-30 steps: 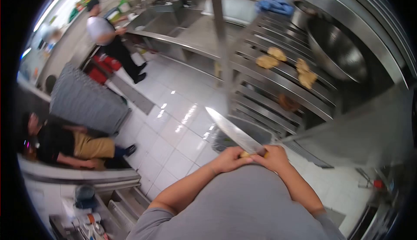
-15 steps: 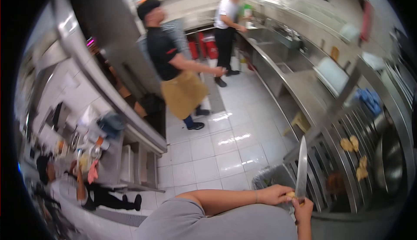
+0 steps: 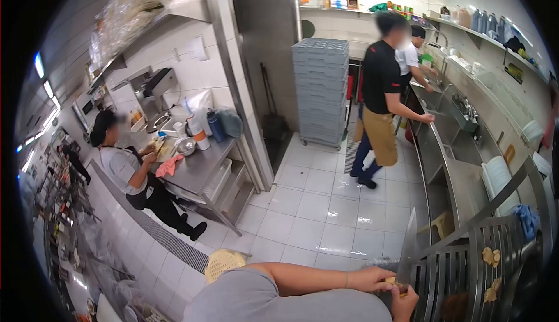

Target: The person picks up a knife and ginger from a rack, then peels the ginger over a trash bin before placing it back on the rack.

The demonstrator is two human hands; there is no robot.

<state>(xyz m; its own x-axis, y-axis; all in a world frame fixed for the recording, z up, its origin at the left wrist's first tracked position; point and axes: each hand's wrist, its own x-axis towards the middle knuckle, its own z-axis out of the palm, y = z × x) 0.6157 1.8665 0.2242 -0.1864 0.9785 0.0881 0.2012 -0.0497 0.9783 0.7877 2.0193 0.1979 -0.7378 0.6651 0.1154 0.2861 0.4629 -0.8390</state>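
Note:
My left hand [image 3: 372, 278] pinches a small pale-yellow piece that looks like ginger [image 3: 391, 281]. In my right hand [image 3: 404, 303] is a knife [image 3: 409, 239], its broad blade pointing up and away from me. Both hands meet in front of my lap, with the ginger between them and close to the base of the blade. Knobby tan pieces of ginger [image 3: 491, 257] lie on the slatted metal rack [image 3: 434, 271] to my right. My fingers hide most of the held piece and the knife's handle.
A plastic-lined bin [image 3: 381, 261] stands just beyond my hands. One person in black [image 3: 381, 77] is by the steel sink counter [image 3: 445, 165], another in white behind. At left, a person [image 3: 122, 167] works at a steel table [image 3: 204, 173]. Grey crates [image 3: 320, 89] are stacked at the back.
My view has swung up and to the left. The person in black has moved over to the sink counter. My hands keep hold of the knife and the ginger.

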